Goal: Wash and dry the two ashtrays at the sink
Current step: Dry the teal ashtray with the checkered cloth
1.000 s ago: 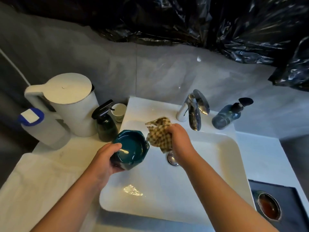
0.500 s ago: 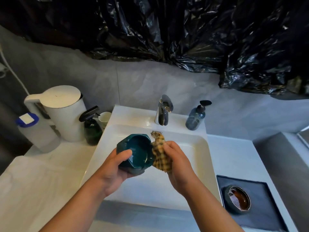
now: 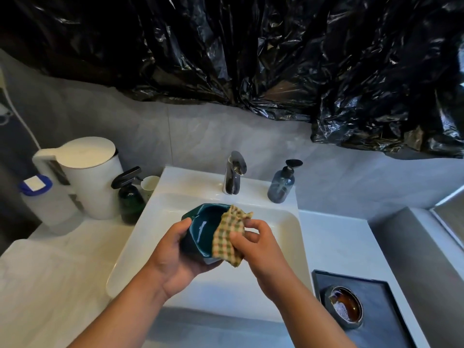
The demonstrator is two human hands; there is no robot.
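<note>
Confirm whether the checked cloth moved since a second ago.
Yes. The checked cloth came forward from the faucet, onto the teal ashtray rim.

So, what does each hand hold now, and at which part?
The left hand grips the green ashtray by its outer wall; the right hand pinches the checked cloth against the ashtray's right rim.

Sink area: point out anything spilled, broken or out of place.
Only the crumpled black plastic sheet draped over the wall above the tap looks odd. Nothing spilled or broken shows: the left hand holds the green ashtray, the right hand presses a checked cloth to it.
</note>
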